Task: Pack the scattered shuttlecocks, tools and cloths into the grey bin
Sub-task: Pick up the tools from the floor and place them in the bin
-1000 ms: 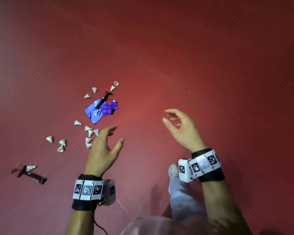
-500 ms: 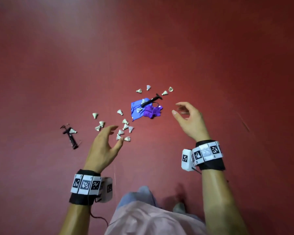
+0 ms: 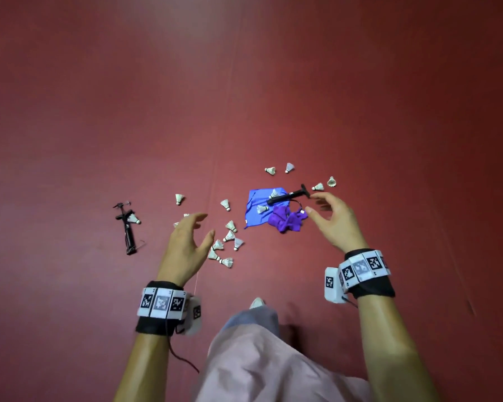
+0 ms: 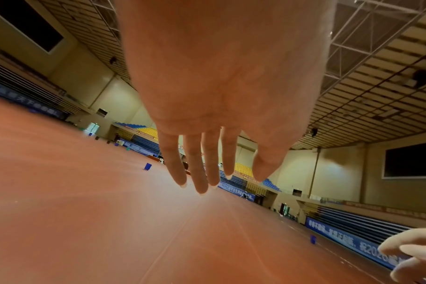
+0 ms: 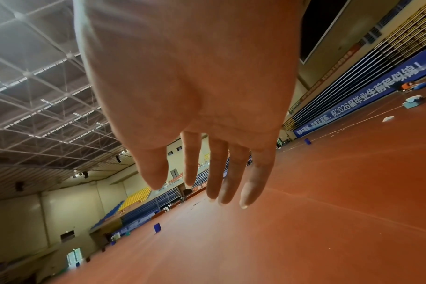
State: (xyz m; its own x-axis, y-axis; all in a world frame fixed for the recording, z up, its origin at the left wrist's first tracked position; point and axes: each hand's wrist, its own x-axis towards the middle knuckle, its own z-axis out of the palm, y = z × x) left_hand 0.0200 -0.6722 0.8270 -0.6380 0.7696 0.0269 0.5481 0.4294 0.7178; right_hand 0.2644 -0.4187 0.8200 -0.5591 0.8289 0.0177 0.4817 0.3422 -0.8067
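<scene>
The red sports-hall floor [image 3: 273, 97] spreads out under me, with tiered seats and blue banners along the far walls. My left hand [image 3: 186, 245] hangs above the floor with fingers loosely spread, holding nothing, beside a cluster of white shuttlecocks [image 3: 225, 248]. My right hand [image 3: 336, 221] is just as relaxed and empty, hovering near the crumpled purple cloth [image 3: 286, 220], which lies against the blue cloth [image 3: 257, 207]. A black pump [image 3: 288, 195] rests across the blue cloth's far edge. Off to my left lies another black tool [image 3: 127, 227], a shuttlecock touching it
</scene>
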